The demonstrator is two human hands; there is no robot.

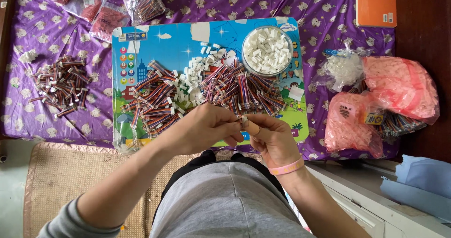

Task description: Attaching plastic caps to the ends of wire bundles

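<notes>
Notably, left hand [202,130]: fingers pinched on the small striped cable piece [244,122], steadying it.
Right hand [272,137]: fingertips clamped on its other side.
Cable pile [159,97]: lay within reach on the blue board [141,45].

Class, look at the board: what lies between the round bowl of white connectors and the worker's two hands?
In the head view, a heap of striped ribbon-cable pieces lies between bowl and hands.

1 head view — looking straight down, close above the table [141,36].
</notes>
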